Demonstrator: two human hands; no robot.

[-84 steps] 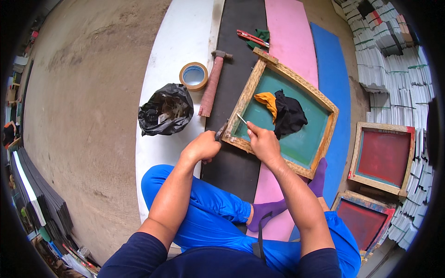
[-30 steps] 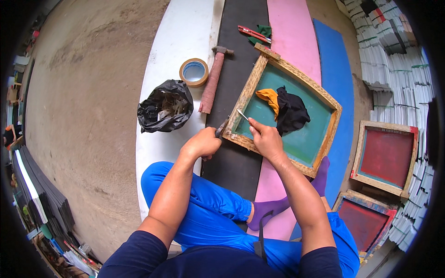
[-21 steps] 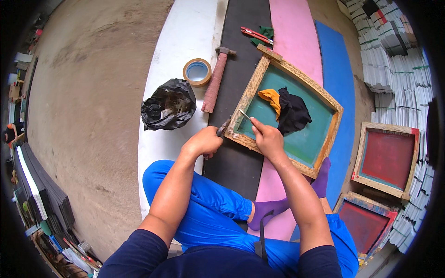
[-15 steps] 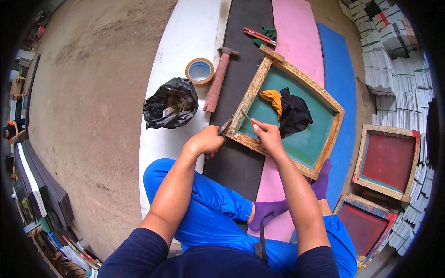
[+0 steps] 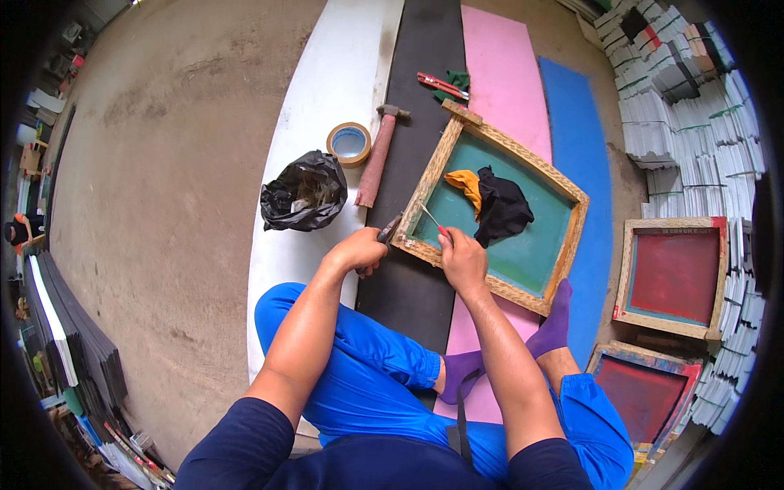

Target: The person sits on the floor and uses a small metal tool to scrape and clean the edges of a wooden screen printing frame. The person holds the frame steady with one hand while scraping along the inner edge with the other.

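A wooden screen-printing frame [image 5: 508, 291] with green mesh [image 5: 523, 265] lies tilted in front of me. At its near left corner, my left hand [image 5: 359, 250] is closed round a pair of pliers [image 5: 389, 229], whose dark jaws touch or nearly touch the wood. My right hand [image 5: 464, 263] grips a screwdriver [image 5: 442, 230] by its red handle, the thin shaft slanting up and left toward the inner edge of the left rail. A black cloth [image 5: 505, 208] and an orange cloth [image 5: 465, 186] rest bunched on the mesh. Whether the screwdriver tip touches the wood, I cannot tell.
Left of the frame lie a hammer [image 5: 376, 159], a tape roll [image 5: 349, 144] and an open black plastic bag [image 5: 305, 193]. A red cutter [image 5: 442, 85] sits beyond it. Two red-meshed frames [image 5: 671, 278] and stacked white sheets [image 5: 653, 131] stand at right.
The whole view has shifted slightly, so the frame appears a little lower and further left. Both hands keep their tools at the same corner, with the screwdriver's angle slightly changed.
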